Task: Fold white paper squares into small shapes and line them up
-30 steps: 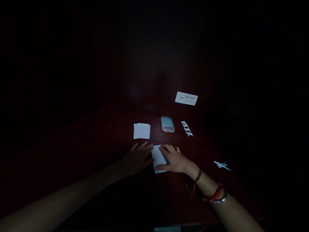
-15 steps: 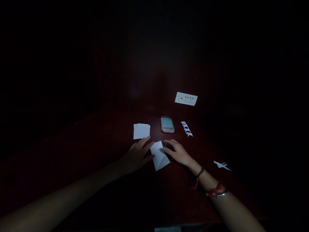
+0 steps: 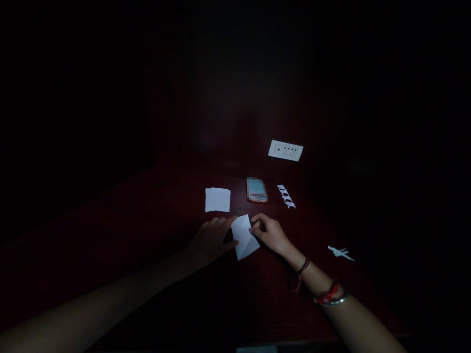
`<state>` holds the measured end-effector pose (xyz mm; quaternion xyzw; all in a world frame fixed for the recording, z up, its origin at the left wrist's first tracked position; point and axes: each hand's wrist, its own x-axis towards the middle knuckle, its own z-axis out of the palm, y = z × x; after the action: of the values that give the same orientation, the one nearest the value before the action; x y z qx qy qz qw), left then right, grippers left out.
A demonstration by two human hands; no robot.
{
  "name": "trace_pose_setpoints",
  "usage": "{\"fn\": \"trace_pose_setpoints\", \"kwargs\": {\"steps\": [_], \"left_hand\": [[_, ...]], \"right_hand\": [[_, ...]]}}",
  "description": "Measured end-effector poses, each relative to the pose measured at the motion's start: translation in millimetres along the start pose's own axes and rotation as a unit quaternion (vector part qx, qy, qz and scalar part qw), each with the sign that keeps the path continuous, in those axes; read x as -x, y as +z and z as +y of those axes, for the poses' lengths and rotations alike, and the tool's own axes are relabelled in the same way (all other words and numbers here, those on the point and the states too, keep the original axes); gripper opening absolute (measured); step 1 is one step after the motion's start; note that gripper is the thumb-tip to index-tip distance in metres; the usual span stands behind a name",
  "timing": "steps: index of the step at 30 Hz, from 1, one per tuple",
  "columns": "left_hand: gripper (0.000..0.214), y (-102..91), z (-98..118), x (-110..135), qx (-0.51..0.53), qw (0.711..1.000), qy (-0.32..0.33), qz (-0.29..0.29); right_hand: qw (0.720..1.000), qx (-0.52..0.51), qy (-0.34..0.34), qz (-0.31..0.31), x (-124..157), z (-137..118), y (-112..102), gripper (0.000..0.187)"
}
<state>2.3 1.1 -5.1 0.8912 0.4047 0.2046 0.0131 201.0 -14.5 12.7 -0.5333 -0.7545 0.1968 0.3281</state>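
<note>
A white piece of paper [image 3: 243, 240] with crease lines lies on the dark red table between my hands. At its left edge is my left hand [image 3: 211, 240], thumb and index finger spread apart and resting on the paper; the other fingers are bent and dim. My right hand [image 3: 270, 233] has its thumb and fingers drawn together at the paper's right edge, pinching it. A ring shows on my left hand, and red cords and a silver bangle circle my right wrist and forearm.
Beyond my left hand lies a stack of white paper squares [image 3: 218, 200]. A phone [image 3: 256, 190] lies farther back, beside a row of small folded papers [image 3: 286, 196]. Paper strips [image 3: 341, 253] lie at the right. A socket plate [image 3: 286, 150] is on the back wall.
My right hand's fingers have curled in from a looser spread to a pinch at the paper's edge. My left hand's outer fingers have bent away from the paper stack.
</note>
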Motion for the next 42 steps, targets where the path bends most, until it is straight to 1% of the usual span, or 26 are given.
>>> {"fn": "trace_pose_setpoints", "kwargs": {"steps": [3, 6, 10, 13, 16, 22, 24, 25, 28, 30, 34, 39, 42], "left_hand": [[0.058, 1.3, -0.5, -1.0, 0.001, 1.000, -0.008, 0.002], [0.059, 1.2, -1.5, -1.8, 0.010, 1.000, -0.016, -0.001], [0.059, 2.6, -3.2, -3.0, 0.025, 1.000, -0.007, -0.007], [0.059, 3.4, -3.0, -3.5, 0.037, 0.999, 0.005, -0.005], [0.061, 1.7, -0.2, -3.8, 0.049, 0.999, 0.015, -0.008], [0.063, -5.2, 7.0, -4.6, 0.071, 0.997, 0.034, -0.007], [0.063, -6.3, 8.2, -4.1, 0.070, 0.997, 0.038, -0.007], [0.063, -6.6, 8.6, -3.8, 0.069, 0.997, 0.040, -0.007], [0.065, -6.2, 9.3, -3.1, 0.069, 0.996, 0.048, -0.011], [0.066, -4.9, 9.3, -3.1, 0.072, 0.996, 0.052, -0.015], [0.067, -0.4, 7.6, -4.1, 0.071, 0.996, 0.057, -0.019], [0.069, 2.3, 6.4, -4.5, 0.083, 0.994, 0.063, -0.014], [0.069, 0.6, 8.2, -4.2, 0.078, 0.995, 0.064, -0.015]], "right_hand": [[0.999, 0.040, -0.016, 0.003, 0.1, -0.1, 0.2, 0.020], [0.996, 0.079, -0.031, -0.002, 0.3, 0.1, 0.4, 0.025], [0.995, 0.090, -0.029, -0.018, 0.8, 0.2, 1.1, 0.030], [0.997, 0.078, -0.017, -0.013, 0.6, 1.5, 2.4, 0.034], [0.999, 0.037, -0.003, 0.000, 0.3, 2.5, 4.0, 0.043], [1.000, -0.007, -0.009, -0.003, 2.4, -2.7, 6.3, 0.055], [1.000, -0.009, -0.011, -0.006, 3.1, -5.2, 6.3, 0.053], [1.000, -0.006, -0.013, -0.007, 3.3, -6.3, 6.2, 0.048], [1.000, 0.011, -0.008, -0.004, 2.9, -6.9, 5.6, 0.026], [1.000, 0.019, 0.009, 0.006, 1.8, -4.9, 5.8, 0.016], [0.999, 0.014, 0.041, 0.024, -0.8, 1.1, 6.9, 0.019], [0.997, -0.017, 0.068, 0.016, -1.9, 0.9, 6.8, 0.030], [0.996, -0.023, 0.087, 0.018, -1.6, -0.3, 6.8, 0.026]]}}
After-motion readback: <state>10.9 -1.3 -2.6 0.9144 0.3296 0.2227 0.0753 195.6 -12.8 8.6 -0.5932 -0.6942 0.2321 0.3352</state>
